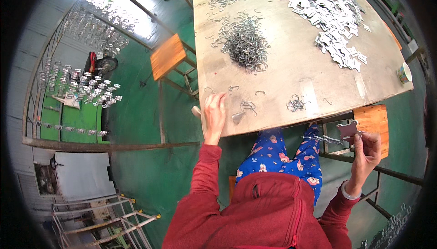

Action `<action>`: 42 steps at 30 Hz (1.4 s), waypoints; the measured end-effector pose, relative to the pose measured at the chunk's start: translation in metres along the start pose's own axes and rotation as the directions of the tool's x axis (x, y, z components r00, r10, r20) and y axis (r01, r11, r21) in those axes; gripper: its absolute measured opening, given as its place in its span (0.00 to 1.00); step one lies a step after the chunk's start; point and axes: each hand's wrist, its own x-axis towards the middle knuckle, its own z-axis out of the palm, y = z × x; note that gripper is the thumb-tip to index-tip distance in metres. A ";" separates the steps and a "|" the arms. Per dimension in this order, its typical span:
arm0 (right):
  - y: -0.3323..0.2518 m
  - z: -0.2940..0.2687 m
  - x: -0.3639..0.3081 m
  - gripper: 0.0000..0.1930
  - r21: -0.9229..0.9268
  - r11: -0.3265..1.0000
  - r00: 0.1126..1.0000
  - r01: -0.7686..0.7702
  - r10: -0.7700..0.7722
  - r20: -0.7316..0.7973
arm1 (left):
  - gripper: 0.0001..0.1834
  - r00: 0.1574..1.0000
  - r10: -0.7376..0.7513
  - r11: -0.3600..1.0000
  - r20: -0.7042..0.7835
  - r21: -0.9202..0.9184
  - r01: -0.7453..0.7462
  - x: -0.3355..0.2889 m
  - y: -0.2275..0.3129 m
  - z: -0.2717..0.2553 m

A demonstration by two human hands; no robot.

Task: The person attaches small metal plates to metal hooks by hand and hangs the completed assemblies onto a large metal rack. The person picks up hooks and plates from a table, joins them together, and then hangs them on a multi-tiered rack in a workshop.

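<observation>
My left hand rests flat on the near left edge of the worn table, fingers spread, holding nothing; a few bent wire hooks lie just right of it. Off the table's right side, my right hand is raised and pinches a flat notched metal plate. A heap of dark wire hooks sits in the middle of the table. Several pale metal plates are spread across the far right.
A small cup stands at the table's right edge. Wooden stools stand at the left and under the right corner. A metal rack hung with shiny parts fills the left. The floor is green.
</observation>
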 end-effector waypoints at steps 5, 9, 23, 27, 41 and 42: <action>0.000 0.000 -0.006 0.07 0.000 1.000 1.000 -0.031 0.031 0.007 | 0.05 0.968 0.210 0.978 0.140 -0.045 -0.206 0.058 0.026 0.056; 0.002 -0.002 -0.008 0.08 0.033 0.998 0.999 -0.051 0.051 0.019 | 0.06 0.954 0.098 0.986 0.284 0.105 -0.132 0.079 0.026 0.091; 0.002 0.002 -0.005 0.08 0.070 0.994 0.996 -0.087 0.085 0.033 | 0.04 0.945 0.245 0.936 0.218 0.201 -0.289 0.088 0.025 0.092; -0.004 0.000 -0.011 0.07 0.066 0.996 0.997 -0.067 0.064 0.044 | 0.06 0.971 0.099 0.954 0.216 0.257 -0.155 0.099 0.014 0.059; 0.011 0.008 -0.029 0.08 0.070 0.978 0.979 -0.194 0.189 0.073 | 0.06 0.714 0.165 0.349 0.680 -0.717 0.603 0.026 0.199 0.035; 0.013 0.007 -0.031 0.08 0.086 0.976 0.978 -0.201 0.195 0.078 | 0.06 0.661 0.216 0.351 0.719 -0.689 0.635 0.014 0.215 0.029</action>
